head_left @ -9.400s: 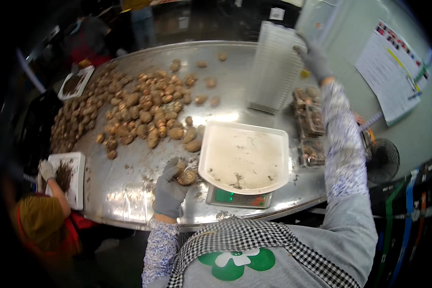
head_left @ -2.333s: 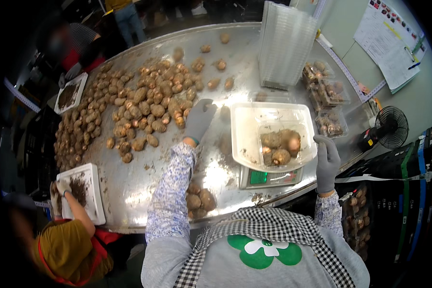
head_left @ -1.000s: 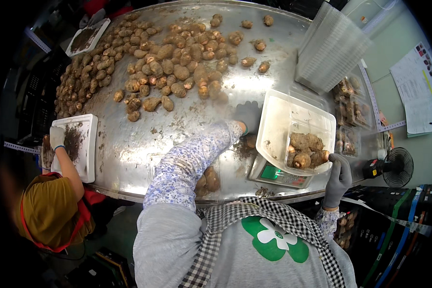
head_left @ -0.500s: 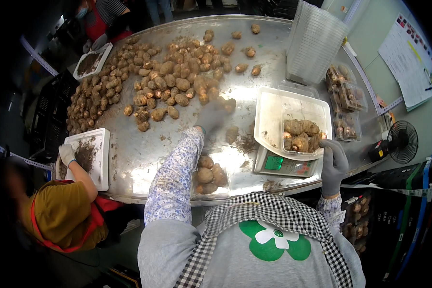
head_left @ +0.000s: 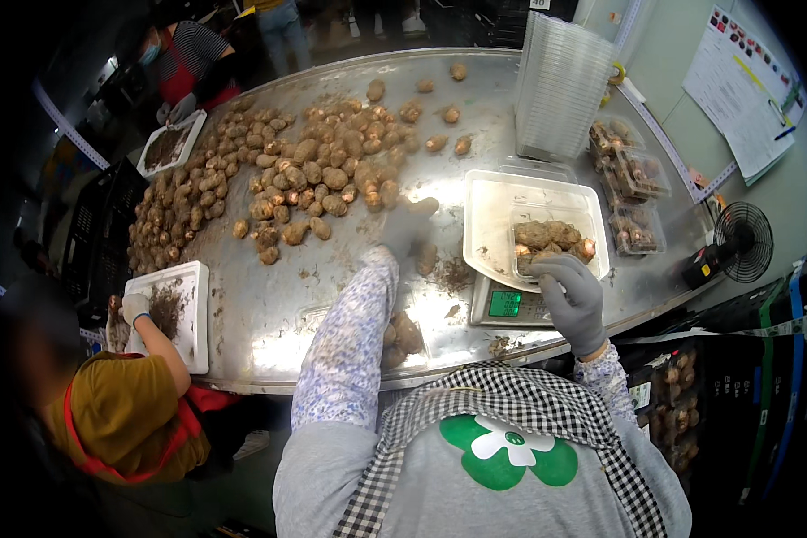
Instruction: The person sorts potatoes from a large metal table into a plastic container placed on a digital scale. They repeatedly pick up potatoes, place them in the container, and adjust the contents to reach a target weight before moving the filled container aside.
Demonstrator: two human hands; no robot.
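Observation:
My right hand (head_left: 572,300), in a grey glove, reaches over the near edge of a clear plastic box (head_left: 560,213), its bent fingers closed on a small brown taro at the front. Several other taros (head_left: 547,235) lie in that box, which sits on the white tray (head_left: 489,235) of a digital scale (head_left: 504,305) with a lit green display. My left hand (head_left: 405,229), also gloved, is smeared by motion at the near right edge of the taro pile (head_left: 323,166). A taro (head_left: 424,206) shows beside its fingers; whether it is held is unclear.
Below my left forearm, a clear box of taros (head_left: 408,334) is partly hidden. A tall stack of clear boxes (head_left: 560,85) and filled boxes (head_left: 637,224) stand right, near a black fan (head_left: 744,242). Two co-workers stand left by white trays (head_left: 197,314). Loose taros (head_left: 436,143) dot the far metal table (head_left: 475,90).
My right hand has moved left, from the box's right edge onto the taros at its front. My left hand stays blurred near the pile. The view has shifted slightly.

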